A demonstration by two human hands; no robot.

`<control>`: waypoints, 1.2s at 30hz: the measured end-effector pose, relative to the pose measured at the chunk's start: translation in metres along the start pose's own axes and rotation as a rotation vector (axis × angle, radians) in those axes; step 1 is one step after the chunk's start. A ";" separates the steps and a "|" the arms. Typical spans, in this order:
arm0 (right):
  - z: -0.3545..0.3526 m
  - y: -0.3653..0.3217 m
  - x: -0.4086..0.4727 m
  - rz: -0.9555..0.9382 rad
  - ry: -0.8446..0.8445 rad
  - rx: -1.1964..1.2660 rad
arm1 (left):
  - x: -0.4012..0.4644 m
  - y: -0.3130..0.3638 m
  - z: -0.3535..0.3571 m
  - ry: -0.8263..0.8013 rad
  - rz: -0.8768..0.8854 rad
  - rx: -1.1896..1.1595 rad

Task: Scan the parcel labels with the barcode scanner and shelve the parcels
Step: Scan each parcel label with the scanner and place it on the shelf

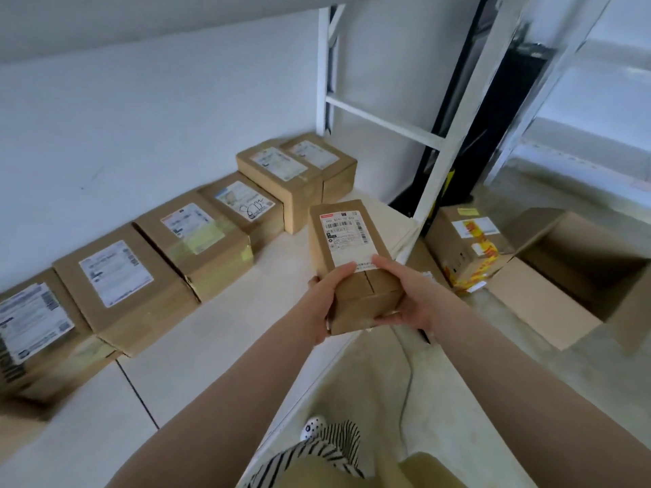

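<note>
A small brown cardboard parcel (352,262) with a white barcode label facing up is held over the front edge of the white shelf board (218,332). My left hand (326,297) grips its near left end and my right hand (405,294) grips its near right end, thumbs on top. Several labelled brown parcels stand in a row along the back wall of the shelf, from the near left one (119,280) to the far pair (281,177). No barcode scanner shows in the view.
White shelf uprights (454,135) rise on the right. On the floor beyond lie a parcel with yellow and red tape (468,244) and a large open cardboard box (577,276). A cable (408,375) runs over the floor by my legs.
</note>
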State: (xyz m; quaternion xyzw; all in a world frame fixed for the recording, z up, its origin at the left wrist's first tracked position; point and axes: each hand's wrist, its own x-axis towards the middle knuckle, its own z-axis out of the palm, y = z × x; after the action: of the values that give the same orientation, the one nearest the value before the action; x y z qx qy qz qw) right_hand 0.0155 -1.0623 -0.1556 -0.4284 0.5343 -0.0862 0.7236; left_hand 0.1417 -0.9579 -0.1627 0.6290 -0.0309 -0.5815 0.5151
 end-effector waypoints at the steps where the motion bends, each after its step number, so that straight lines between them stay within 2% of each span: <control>1: -0.006 -0.009 0.009 0.002 0.010 0.007 | 0.009 0.007 0.008 0.000 -0.003 -0.003; 14: -0.058 -0.096 0.106 -0.109 0.255 0.172 | 0.117 0.078 0.107 0.078 -0.024 -0.072; 20: -0.078 -0.131 0.142 -0.097 0.154 0.097 | 0.164 0.098 0.133 0.101 -0.052 -0.142; 28: -0.100 -0.160 0.182 -0.119 -0.006 -0.053 | 0.202 0.110 0.154 0.218 -0.033 -0.242; 36: -0.107 -0.160 0.199 -0.101 -0.056 -0.136 | 0.205 0.115 0.157 0.269 -0.056 -0.283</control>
State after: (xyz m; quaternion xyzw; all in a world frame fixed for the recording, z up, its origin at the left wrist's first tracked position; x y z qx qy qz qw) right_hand 0.0606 -1.3332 -0.1878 -0.5052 0.4963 -0.0741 0.7021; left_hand 0.1520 -1.2381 -0.1951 0.6228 0.1377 -0.5048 0.5817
